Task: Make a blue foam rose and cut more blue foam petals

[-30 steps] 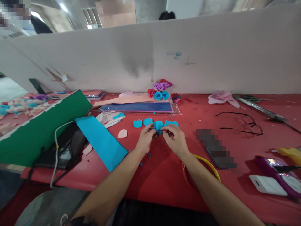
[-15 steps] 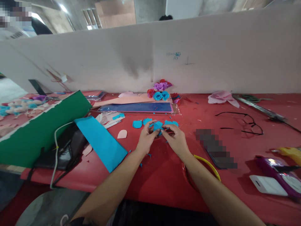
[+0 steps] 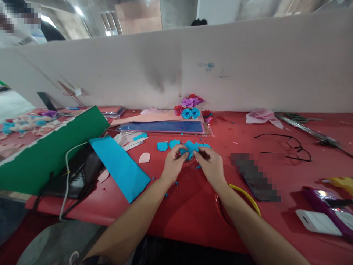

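From where I stand, nearest the worker, a ring-shaped item with a yellow rim lies on the red table, partly covered by the right forearm. To the right are a white charger, a purple device beside it, and a yellow tool cut off by the edge of view. To the left, a blue paper strip lies at a slant, one end against a black bag.

At the centre, both hands are on one blue paper piece, held just above the table between them. The left hand pinches its left edge between thumb and forefinger. The right hand pinches its right side likewise; its other fingers are curled, though their exact position cannot be told. The piece appears bent or folded; its full outline is partly hidden by the fingers. To the right of the hands lie a dark phone and, farther on, eyeglasses with the temples open.

Just beyond the hands, cut blue pieces form a row. Behind them lies a clear-wrapped packet with a dark blue face; past it stands a cluster of paper flowers in red, purple and blue. Crumpled pink paper lies to the right. A white partition bearing handwriting closes off the table's far side.
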Demonstrator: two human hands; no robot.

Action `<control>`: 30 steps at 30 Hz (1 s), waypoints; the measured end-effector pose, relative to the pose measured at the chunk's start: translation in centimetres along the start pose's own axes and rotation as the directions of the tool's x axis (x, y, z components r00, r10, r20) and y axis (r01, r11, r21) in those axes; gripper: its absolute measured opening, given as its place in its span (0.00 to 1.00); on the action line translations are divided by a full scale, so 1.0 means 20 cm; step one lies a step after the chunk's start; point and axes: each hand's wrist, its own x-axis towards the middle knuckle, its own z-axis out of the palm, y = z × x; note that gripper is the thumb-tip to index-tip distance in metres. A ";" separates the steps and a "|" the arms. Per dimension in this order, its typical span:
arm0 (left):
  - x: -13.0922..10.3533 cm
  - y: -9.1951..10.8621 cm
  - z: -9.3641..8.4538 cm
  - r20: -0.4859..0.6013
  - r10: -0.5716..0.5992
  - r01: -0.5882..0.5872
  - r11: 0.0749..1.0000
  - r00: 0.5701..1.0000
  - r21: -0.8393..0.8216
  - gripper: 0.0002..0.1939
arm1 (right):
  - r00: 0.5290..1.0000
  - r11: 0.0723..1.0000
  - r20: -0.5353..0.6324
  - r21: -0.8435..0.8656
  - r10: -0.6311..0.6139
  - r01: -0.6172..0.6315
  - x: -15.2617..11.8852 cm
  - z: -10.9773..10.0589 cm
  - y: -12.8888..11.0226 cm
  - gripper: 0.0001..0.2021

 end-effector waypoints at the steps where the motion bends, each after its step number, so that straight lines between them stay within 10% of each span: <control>1: 0.00 0.00 0.00 0.005 -0.009 0.009 1.000 1.000 -0.002 0.09 | 0.997 0.995 -0.016 -0.070 -0.071 0.069 0.00 0.00 0.00 0.07; 5: -0.01 0.01 0.02 -0.004 -0.076 0.074 0.989 0.997 -0.127 0.13 | 0.930 0.855 0.098 -0.370 -0.354 0.364 -0.02 0.00 -0.01 0.10; 9: 0.00 0.02 0.01 -0.076 -0.132 0.114 0.972 0.988 -0.203 0.14 | 0.894 0.691 0.307 -0.569 -0.325 0.446 -0.04 -0.03 -0.09 0.15; 15: 0.05 0.02 -0.03 -0.029 -0.232 0.196 0.878 0.972 -0.437 0.08 | 0.919 0.637 0.389 -0.725 0.066 0.261 -0.20 -0.35 -0.22 0.13; 20: 0.07 0.05 -0.07 0.031 -0.271 0.238 0.780 0.962 -0.578 0.06 | 0.906 0.643 0.379 -0.745 0.190 0.177 -0.44 -0.59 -0.05 0.20; 30: 0.07 0.13 -0.13 0.110 -0.227 0.237 0.671 0.968 -0.702 0.14 | 0.924 0.829 0.241 -0.545 0.297 -0.124 -0.49 -0.57 0.03 0.25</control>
